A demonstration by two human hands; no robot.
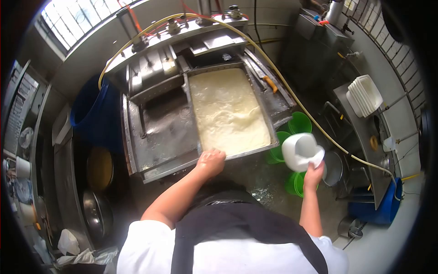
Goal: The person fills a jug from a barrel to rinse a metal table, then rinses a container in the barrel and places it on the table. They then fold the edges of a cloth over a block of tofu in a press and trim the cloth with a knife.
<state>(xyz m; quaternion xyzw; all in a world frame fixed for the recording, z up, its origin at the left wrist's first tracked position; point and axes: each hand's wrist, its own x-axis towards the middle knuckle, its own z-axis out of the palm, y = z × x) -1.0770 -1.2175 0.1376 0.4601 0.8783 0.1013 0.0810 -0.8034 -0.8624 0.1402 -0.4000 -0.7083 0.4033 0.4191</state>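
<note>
My left hand is closed over the near rim of a metal tray, at its front left corner. Pale, creamy curd with a wet, lumpy surface fills this tray. Off to the right, my right hand grips a white plastic scoop-like container by its near end. The container is held in the air above several green buckets on the floor, apart from the tray. What it holds, if anything, I cannot make out.
Left of the tray lies a wet metal basin. Green buckets stand at the right. A yellow hose arches across the press. An orange-handled tool rests beside the tray. Stacked white containers and blue barrels flank the workspace.
</note>
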